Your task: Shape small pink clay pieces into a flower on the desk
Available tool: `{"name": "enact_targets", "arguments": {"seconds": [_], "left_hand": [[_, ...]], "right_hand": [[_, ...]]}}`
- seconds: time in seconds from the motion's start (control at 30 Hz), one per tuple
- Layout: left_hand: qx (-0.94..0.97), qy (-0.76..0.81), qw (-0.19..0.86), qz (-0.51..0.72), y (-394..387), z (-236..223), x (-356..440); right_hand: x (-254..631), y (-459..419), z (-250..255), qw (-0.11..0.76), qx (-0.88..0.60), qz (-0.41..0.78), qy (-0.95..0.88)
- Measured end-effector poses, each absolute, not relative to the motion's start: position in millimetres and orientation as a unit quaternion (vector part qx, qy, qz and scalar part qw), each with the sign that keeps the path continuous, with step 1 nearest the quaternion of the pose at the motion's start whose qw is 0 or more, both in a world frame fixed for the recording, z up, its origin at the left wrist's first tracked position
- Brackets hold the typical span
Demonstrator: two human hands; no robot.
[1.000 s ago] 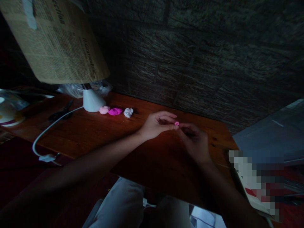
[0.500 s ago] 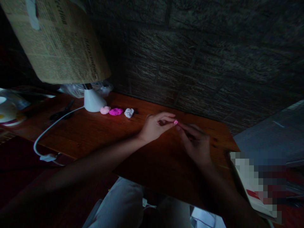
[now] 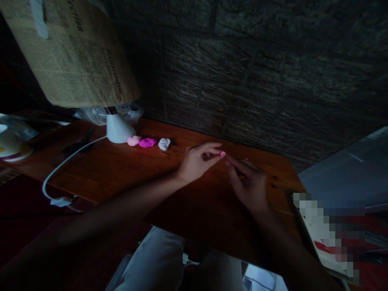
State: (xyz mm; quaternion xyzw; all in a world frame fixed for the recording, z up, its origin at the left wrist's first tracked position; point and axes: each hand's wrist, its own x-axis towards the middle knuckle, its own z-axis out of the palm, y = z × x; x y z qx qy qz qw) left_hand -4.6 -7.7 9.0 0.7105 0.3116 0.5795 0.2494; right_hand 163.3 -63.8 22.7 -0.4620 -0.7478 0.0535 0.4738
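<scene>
A tiny pink piece of modelling clay (image 3: 222,154) is pinched at the fingertips of my left hand (image 3: 198,163), whose thumb and index finger close on it from the left. My right hand (image 3: 251,184) meets the same piece from the right, its index fingertip against it and its thumb just below, the other fingers curled. Both hands are above the wooden table. Left of them on the tabletop lie a white clay lump (image 3: 164,144), a magenta clay lump (image 3: 147,142) and a light pink clay lump (image 3: 133,140), the last two touching.
A lamp base (image 3: 119,128) with a newsprint shade (image 3: 87,56) stands at the back left, its white cord (image 3: 65,163) hanging over the front edge. Black scissors (image 3: 79,146) lie beside it. A cup (image 3: 9,141) is far left. A brick wall (image 3: 212,81) rises behind the table (image 3: 121,171).
The right thumb and index finger have parted slightly at the clay piece. The left hand keeps its pinch, and the lumps stay put.
</scene>
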Motion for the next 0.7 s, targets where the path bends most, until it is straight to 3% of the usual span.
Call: {"name": "enact_targets", "arguments": {"seconds": [0.7], "left_hand": [[0.695,0.307,0.289,0.583,-5.7,7.5,-3.5]], "right_hand": [[165.5,-61.5,14.3,0.486,-0.489,0.121,-0.714]]}}
